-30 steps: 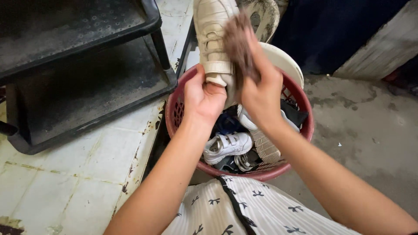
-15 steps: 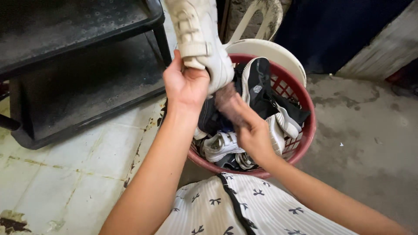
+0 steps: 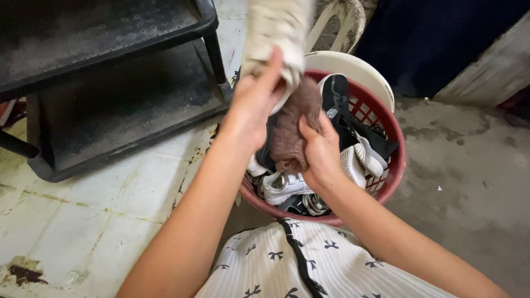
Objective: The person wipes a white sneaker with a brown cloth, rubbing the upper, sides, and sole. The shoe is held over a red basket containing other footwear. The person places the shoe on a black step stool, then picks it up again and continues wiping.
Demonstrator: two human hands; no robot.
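My left hand [image 3: 255, 104] grips the heel end of a worn cream shoe [image 3: 276, 30], held upright above the basket and blurred with motion. My right hand [image 3: 320, 152] holds a brown cloth [image 3: 292, 129] pressed against the lower end of that shoe. Both hands hover over a round red plastic basket [image 3: 395, 171] filled with several shoes, among them a white strap sneaker [image 3: 284, 187] and a black and white sneaker [image 3: 337, 102].
A black plastic shoe rack [image 3: 110, 83] with dusty shelves stands at the left on stained white floor tiles [image 3: 99, 209]. A white plastic chair [image 3: 345, 60] sits behind the basket. Grey concrete floor [image 3: 469, 165] lies to the right. My patterned white clothing [image 3: 298, 265] fills the bottom.
The brown cloth went from the shoe's upper side down toward the basket, then back up against its lower end. My left hand turned the shoe and shifted it slightly right.
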